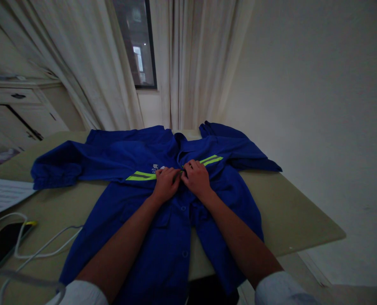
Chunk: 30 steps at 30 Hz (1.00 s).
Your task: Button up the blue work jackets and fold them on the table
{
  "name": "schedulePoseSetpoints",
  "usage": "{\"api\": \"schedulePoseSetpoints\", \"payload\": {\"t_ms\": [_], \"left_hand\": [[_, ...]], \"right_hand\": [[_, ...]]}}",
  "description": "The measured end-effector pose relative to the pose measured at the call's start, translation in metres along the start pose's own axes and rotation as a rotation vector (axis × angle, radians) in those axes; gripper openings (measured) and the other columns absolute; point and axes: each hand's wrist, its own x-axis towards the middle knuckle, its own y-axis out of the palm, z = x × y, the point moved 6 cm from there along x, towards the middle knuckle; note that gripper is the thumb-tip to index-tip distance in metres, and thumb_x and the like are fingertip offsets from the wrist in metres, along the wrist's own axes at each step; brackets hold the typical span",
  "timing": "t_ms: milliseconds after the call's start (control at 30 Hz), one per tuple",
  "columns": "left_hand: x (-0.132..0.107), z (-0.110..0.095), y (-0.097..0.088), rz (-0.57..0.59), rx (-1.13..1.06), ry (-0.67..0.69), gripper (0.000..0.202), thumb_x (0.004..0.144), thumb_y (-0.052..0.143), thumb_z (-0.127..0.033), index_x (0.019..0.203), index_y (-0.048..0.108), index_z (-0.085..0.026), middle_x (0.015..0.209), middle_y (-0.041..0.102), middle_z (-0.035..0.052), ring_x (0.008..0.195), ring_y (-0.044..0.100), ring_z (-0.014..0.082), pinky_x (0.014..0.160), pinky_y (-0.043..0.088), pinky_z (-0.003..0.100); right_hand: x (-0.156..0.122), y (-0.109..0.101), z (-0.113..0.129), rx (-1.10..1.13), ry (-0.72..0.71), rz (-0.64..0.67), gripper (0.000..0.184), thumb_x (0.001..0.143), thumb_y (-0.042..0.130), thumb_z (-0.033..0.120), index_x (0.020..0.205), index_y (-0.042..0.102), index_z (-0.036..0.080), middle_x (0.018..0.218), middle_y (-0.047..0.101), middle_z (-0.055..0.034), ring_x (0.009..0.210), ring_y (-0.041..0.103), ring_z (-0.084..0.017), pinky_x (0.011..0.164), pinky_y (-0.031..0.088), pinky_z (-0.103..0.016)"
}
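Observation:
A blue work jacket (137,237) lies spread front up on the table, its sleeves out to both sides. Yellow-green and grey reflective strips cross the chest, and a white logo sits above the left strip. At the chest, my left hand (167,183) pinches one front edge of the jacket. Right beside it, my right hand (196,177) has its fingers closed on the other front edge. The fingertips of both hands meet at the front opening and hide whatever fastener is there. Below them the two front panels hang apart, with round snaps showing on the left panel.
More blue cloth lies behind the jacket on the beige table (296,212). To the left are a printed sheet (7,195), a dark phone (6,243) and a looped white cable (45,255). Curtains (195,63), a white cabinet (20,110) and a wall (318,106) surround the table.

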Motion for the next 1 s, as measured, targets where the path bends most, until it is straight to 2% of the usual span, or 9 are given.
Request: {"api": "schedulePoseSetpoints", "payload": {"t_ms": [200,500,700,833,1000], "left_hand": [[-0.003,-0.002,0.008,-0.003,0.057,0.013,0.030,0.104,0.047,-0.024,0.125,0.069,-0.024,0.113,0.075,0.0080,0.108,0.063,0.0277,0.094,0.035,0.048],[-0.003,-0.007,0.004,0.008,0.049,0.052,0.030,0.101,0.048,-0.019,0.120,0.071,-0.024,0.110,0.075,0.0076,0.108,0.064,0.0270,0.101,0.033,0.049],[-0.002,-0.002,0.010,0.035,0.075,-0.062,0.026,0.104,0.047,-0.028,0.116,0.070,-0.025,0.110,0.074,0.0077,0.110,0.063,0.0281,0.099,0.033,0.049],[-0.001,0.003,0.015,0.094,0.069,-0.083,0.024,0.103,0.046,-0.024,0.106,0.069,-0.025,0.106,0.074,0.0065,0.106,0.063,0.0276,0.094,0.034,0.047],[0.000,0.008,0.015,0.105,-0.010,-0.071,0.023,0.103,0.045,-0.024,0.102,0.068,-0.025,0.102,0.073,0.0051,0.104,0.062,0.0262,0.093,0.032,0.045]], "right_hand": [[0.003,0.009,-0.003,-0.107,0.034,0.039,0.009,0.094,0.061,0.022,0.100,0.065,0.017,0.107,0.065,-0.0128,0.104,0.053,-0.028,0.088,0.041,-0.039],[0.003,0.011,-0.007,-0.079,0.060,0.058,0.011,0.094,0.060,0.020,0.103,0.066,0.016,0.109,0.065,-0.0126,0.106,0.054,-0.028,0.090,0.041,-0.039],[0.004,0.014,-0.004,-0.062,0.009,0.090,0.010,0.093,0.062,0.021,0.100,0.067,0.016,0.108,0.065,-0.0142,0.105,0.054,-0.029,0.090,0.043,-0.041],[0.005,0.018,-0.004,0.020,-0.105,0.137,0.010,0.089,0.063,0.016,0.098,0.068,0.015,0.108,0.065,-0.0142,0.105,0.054,-0.029,0.091,0.045,-0.039],[0.004,0.024,-0.019,0.290,-0.160,0.174,0.013,0.088,0.063,0.011,0.098,0.068,0.016,0.106,0.064,-0.0099,0.103,0.058,-0.024,0.093,0.047,-0.035]]}}
